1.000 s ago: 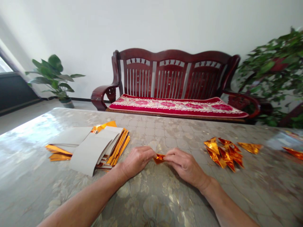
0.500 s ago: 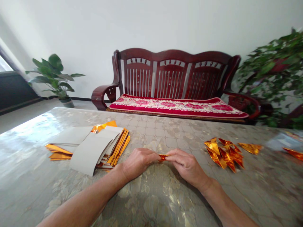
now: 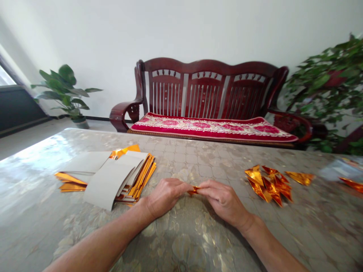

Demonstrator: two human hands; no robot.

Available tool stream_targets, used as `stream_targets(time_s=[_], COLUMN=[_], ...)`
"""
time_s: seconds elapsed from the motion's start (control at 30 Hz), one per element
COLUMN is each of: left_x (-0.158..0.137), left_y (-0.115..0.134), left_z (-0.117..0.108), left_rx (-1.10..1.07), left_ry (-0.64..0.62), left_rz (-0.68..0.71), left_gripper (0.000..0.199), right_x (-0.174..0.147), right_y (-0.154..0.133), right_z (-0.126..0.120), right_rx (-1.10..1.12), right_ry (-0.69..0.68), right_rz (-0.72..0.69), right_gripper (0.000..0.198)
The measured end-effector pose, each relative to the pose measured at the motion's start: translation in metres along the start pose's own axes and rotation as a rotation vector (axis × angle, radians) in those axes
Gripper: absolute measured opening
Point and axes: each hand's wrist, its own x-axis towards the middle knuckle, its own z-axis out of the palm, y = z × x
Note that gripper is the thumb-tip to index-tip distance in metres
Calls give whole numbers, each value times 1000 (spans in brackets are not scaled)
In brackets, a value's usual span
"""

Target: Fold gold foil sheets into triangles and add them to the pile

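Between my two hands is a small piece of shiny gold foil paper [image 3: 194,190], held low over the table at the middle of the view. My left hand [image 3: 170,192] pinches its left end, and my right hand [image 3: 219,194] grips the right end. Only a short folded middle part shows; the fingers cover the rest. To the left lies a stack of foil paper sheets [image 3: 113,179], grey-white on one side and gold on the other. A heap of pointed, folded gold foil pieces [image 3: 269,185] rests to the right of my right hand.
The table [image 3: 181,241] has a patterned, glossy cover. One separate folded foil piece [image 3: 300,177] and a clear plastic bag [image 3: 340,169] lie farther right. Beyond the table's far edge stand a dark red wooden bench [image 3: 204,94] and potted plants [image 3: 66,90] on both sides.
The foil piece has tilted slightly between my fingers, showing a different face. Both hands have shifted only a little; the stack and the heap are unmoved.
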Motion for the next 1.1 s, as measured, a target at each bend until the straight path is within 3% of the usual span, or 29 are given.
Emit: stream_targets(time_s=[0.27,0.57,1.1], left_x=[-1,2,4], left_y=[1,6,14], left_z=[6,9,14], left_rx=[3,-184,-252], left_ry=[-12,49,82], left_rz=[-50,-351,-364], left_gripper=[31,19,21], right_x=[0,-2,-3], right_y=[-3,-4,-7], right_z=[3,11,13], right_rx=[38,60,86], right_ry=[32,101,83], right_rz=[5,58,99], right_gripper=[33,31,32])
